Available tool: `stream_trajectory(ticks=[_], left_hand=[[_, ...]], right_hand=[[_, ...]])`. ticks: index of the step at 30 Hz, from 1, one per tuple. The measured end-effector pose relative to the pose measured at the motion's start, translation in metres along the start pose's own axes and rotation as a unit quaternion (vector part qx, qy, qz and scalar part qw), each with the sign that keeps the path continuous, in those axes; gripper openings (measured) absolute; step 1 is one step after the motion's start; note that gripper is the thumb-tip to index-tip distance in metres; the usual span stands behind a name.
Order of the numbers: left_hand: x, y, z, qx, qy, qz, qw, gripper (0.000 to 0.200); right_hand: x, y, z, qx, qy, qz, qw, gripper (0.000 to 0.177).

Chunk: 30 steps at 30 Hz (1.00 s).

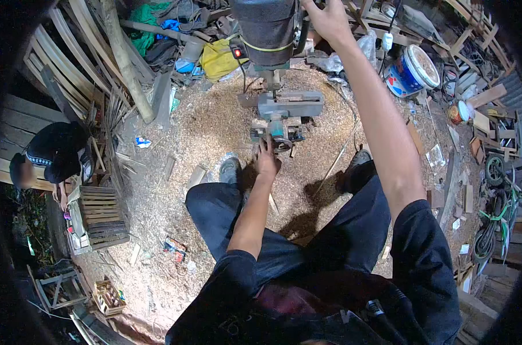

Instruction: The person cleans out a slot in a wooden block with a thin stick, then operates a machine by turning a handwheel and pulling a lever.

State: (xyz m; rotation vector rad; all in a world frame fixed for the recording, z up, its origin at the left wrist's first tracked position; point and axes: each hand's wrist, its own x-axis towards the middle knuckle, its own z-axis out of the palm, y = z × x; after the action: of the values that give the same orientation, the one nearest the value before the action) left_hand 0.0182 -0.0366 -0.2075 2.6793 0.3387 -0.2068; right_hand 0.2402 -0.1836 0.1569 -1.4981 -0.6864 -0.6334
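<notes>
A drill press-like machine with a dark motor housing stands in front of me, its bit pointing down over a metal vise. My left hand reaches to the vise's lower carriage, fingers stretched forward beside a round handwheel. Whether its fingertips press on the carriage is hard to see. My right hand is raised at the machine's upper right, around the top of a dark lever; the frame's edge cuts off part of the fingers. A red switch glows on the housing's left side.
Wood shavings cover the ground. At left a person bends near a slatted wooden crate. A yellow sack lies behind the machine. To the right are a white-and-blue bucket, scrap wood and a green bicycle.
</notes>
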Motion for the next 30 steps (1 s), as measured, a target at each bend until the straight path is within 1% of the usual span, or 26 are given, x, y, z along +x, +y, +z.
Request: stream_trajectory(ticks=[1, 4, 7, 9, 10, 11, 12, 13, 14, 15, 17, 18, 21, 22, 23, 25, 26, 27, 28, 30], left_hand=[[0.002, -0.005, 0.003, 0.003, 0.023, 0.017, 1.000, 0.111], [0.001, -0.012, 0.003, -0.068, 0.033, 0.036, 0.996, 0.102], [-0.002, -0.014, -0.012, -0.085, 0.007, 0.048, 0.995, 0.100], [-0.004, -0.007, -0.029, -0.036, -0.069, 0.007, 0.997, 0.101], [-0.004, -0.002, -0.041, -0.009, -0.107, -0.013, 0.994, 0.102], [-0.002, -0.003, -0.040, 0.011, -0.117, -0.011, 0.993, 0.099], [0.003, -0.009, -0.028, 0.042, -0.119, 0.008, 0.992, 0.096], [0.012, -0.020, -0.005, 0.086, -0.102, 0.046, 0.990, 0.094], [0.027, -0.035, 0.026, 0.164, -0.061, 0.098, 0.980, 0.091], [0.027, -0.031, 0.024, 0.239, -0.020, 0.142, 0.960, 0.089], [0.021, -0.023, 0.025, 0.326, -0.070, 0.150, 0.931, 0.085], [0.022, -0.022, 0.019, 0.448, -0.092, 0.198, 0.867, 0.083], [0.025, -0.036, 0.007, 0.286, -0.087, 0.179, 0.937, 0.080], [0.007, -0.021, -0.026, 0.142, -0.114, 0.105, 0.978, 0.080], [-0.002, -0.011, -0.049, -0.005, -0.137, 0.028, 0.990, 0.080], [-0.001, -0.012, -0.047, 0.002, -0.110, 0.055, 0.992, 0.080], [0.001, -0.013, -0.042, 0.003, -0.097, 0.069, 0.993, 0.080], [0.004, -0.016, -0.039, -0.005, -0.092, 0.085, 0.992, 0.081], [0.008, -0.019, -0.034, -0.015, -0.088, 0.102, 0.991, 0.082], [0.010, -0.018, -0.026, -0.021, -0.073, 0.122, 0.990, 0.084]], right_hand=[[-0.001, -0.001, 0.003, 0.047, -0.005, 0.017, 0.999, 0.053], [0.001, -0.006, 0.006, 0.039, 0.008, 0.059, 0.997, 0.049], [0.009, -0.010, 0.007, 0.008, 0.033, 0.074, 0.997, 0.042], [0.025, -0.005, 0.005, -0.054, 0.042, -0.010, 0.998, 0.040], [0.021, -0.045, 0.006, -0.120, 0.058, 0.015, 0.991, 0.044], [0.028, -0.052, 0.008, -0.145, 0.068, 0.023, 0.987, 0.047], [0.033, -0.055, 0.009, -0.171, 0.077, 0.033, 0.982, 0.050], [0.036, -0.055, 0.008, -0.197, 0.086, 0.043, 0.976, 0.054], [0.040, -0.056, 0.007, -0.243, 0.098, 0.055, 0.964, 0.062], [0.045, -0.055, 0.006, -0.178, 0.094, 0.080, 0.976, 0.062], [0.056, -0.046, 0.004, -0.045, 0.081, 0.134, 0.987, 0.064], [0.061, -0.042, 0.004, 0.032, 0.050, 0.140, 0.988, 0.065], [0.062, -0.030, 0.004, 0.022, 0.075, 0.128, 0.989, 0.063], [0.060, -0.038, 0.007, 0.031, 0.093, 0.170, 0.981, 0.062], [0.054, -0.040, 0.008, 0.037, 0.093, 0.190, 0.977, 0.061], [0.031, -0.046, 0.010, 0.047, 0.091, 0.233, 0.967, 0.061], [0.011, -0.050, -0.006, 0.107, 0.009, 0.164, 0.981, 0.052], [-0.009, -0.053, -0.021, 0.177, -0.078, 0.102, 0.976, 0.042], [-0.032, -0.045, -0.003, 0.028, 0.052, 0.049, 0.997, 0.040], [-0.081, -0.066, -0.003, 0.051, 0.060, 0.134, 0.988, 0.047]])
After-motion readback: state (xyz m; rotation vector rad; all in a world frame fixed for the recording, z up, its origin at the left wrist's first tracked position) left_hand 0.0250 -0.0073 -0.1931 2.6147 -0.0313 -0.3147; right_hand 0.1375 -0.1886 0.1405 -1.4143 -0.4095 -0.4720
